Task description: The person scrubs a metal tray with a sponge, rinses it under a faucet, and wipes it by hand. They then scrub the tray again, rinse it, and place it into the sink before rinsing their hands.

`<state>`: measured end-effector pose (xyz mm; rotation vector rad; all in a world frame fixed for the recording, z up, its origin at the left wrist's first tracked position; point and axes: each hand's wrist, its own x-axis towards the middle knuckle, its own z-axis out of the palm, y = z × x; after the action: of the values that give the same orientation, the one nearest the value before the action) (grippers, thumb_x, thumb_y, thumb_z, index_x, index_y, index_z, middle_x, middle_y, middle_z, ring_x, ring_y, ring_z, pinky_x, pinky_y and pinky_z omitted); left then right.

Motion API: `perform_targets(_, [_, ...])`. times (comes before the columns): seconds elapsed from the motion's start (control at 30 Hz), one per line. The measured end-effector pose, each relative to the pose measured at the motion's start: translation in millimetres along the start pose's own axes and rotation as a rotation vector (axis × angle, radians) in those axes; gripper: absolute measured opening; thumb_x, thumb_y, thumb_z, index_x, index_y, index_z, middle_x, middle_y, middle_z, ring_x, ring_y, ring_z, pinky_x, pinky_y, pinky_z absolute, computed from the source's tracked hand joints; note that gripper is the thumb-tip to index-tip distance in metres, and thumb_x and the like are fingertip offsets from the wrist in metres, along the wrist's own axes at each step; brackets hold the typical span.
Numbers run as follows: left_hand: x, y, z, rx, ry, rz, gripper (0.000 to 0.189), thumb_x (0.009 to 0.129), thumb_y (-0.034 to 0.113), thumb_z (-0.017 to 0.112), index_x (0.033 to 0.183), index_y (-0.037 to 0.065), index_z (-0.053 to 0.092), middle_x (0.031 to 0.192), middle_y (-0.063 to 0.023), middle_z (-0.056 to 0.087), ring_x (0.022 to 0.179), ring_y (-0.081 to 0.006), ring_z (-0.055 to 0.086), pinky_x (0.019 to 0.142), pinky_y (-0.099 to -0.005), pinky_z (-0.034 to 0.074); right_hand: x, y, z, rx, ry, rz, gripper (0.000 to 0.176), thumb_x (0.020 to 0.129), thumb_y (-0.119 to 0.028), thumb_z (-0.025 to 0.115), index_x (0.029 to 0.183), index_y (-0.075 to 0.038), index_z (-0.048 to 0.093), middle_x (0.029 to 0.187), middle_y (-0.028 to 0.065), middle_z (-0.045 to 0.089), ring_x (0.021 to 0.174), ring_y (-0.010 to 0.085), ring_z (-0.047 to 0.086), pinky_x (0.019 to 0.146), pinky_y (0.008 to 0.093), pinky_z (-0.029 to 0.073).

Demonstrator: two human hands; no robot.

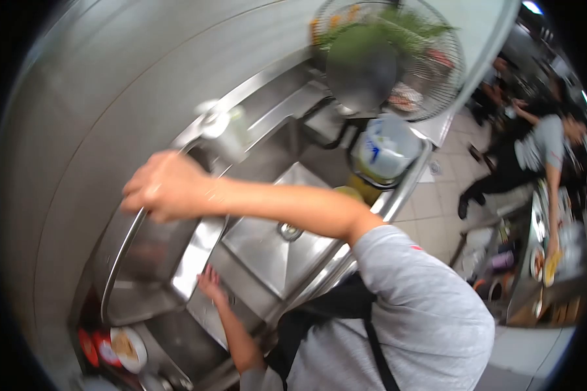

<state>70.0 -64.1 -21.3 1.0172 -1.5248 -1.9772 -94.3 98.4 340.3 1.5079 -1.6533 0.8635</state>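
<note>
My right hand (166,186) is closed on the rim of a large, deep steel pan (153,260), which is tilted beside the sink wall. Lower down, my left hand (210,284) has its fingers stretched out by the pan's near edge; whether they touch it cannot be made out. A steel sink (261,260) with a round drain (290,231) lies under my right forearm. Behind that forearm stands a blurred, whitish pump bottle (225,133).
A clear tub with blue marking (383,148) stands at the sink's far corner. Beyond it, a wire basket (447,78) holds greens and a dark round pan (361,68). Dishes (128,348) sit at lower left. Another person (535,146) reaches over a counter at right.
</note>
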Motion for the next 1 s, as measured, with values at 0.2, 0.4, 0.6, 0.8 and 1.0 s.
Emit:
perform_targets(0.2, [-2,0,3,0.046,-0.030,0.038,0.068,0.089,0.051,0.027,0.127,-0.005,0.024,0.123,-0.0173,0.046,0.115,-0.0353,0.041,0.095,-0.0424,0.033,-5,5,2,-0.028,0.057,-0.016,0.016,0.055,-0.020,0.062,0.071,-0.020,0.060,0.067,-0.0061,0.054,0.067,0.0145,0.057,0.056,0.0300,0.042])
perform_targets(0.4, [3,-4,-2,0.051,-0.058,0.052,0.069,0.089,0.053,0.028,0.122,-0.006,0.033,0.123,-0.0158,0.046,0.114,-0.0360,0.042,0.094,-0.0422,0.033,-9,7,9,-0.038,0.106,-0.006,0.011,0.058,-0.021,0.062,0.069,-0.020,0.059,0.064,-0.0066,0.053,0.064,0.0150,0.056,0.054,0.0304,0.041])
perform_targets(0.6, [6,-6,-4,0.072,-0.039,0.064,0.066,0.089,0.053,0.028,0.120,-0.006,0.035,0.120,-0.0149,0.049,0.111,-0.0360,0.044,0.092,-0.0416,0.035,-10,5,5,-0.066,0.088,0.026,0.012,0.057,-0.022,0.062,0.069,-0.020,0.060,0.064,-0.0068,0.054,0.065,0.0149,0.056,0.054,0.0303,0.041])
perform_targets(0.8, [10,-11,-7,0.067,-0.026,0.080,0.065,0.089,0.052,0.029,0.120,-0.005,0.034,0.119,-0.0146,0.050,0.109,-0.0354,0.046,0.090,-0.0408,0.037,-11,3,8,-0.049,0.096,0.034,0.013,0.056,-0.022,0.062,0.069,-0.023,0.062,0.063,-0.0078,0.057,0.064,0.0152,0.057,0.054,0.0315,0.042])
perform_targets(1.0, [9,-12,-6,0.087,-0.053,0.070,0.069,0.088,0.055,0.029,0.122,-0.005,0.032,0.120,-0.0151,0.049,0.113,-0.0352,0.043,0.093,-0.0421,0.034,-12,-1,6,-0.032,0.097,-0.008,0.013,0.055,-0.022,0.064,0.067,-0.019,0.061,0.064,-0.0064,0.054,0.064,0.0153,0.056,0.055,0.0309,0.040])
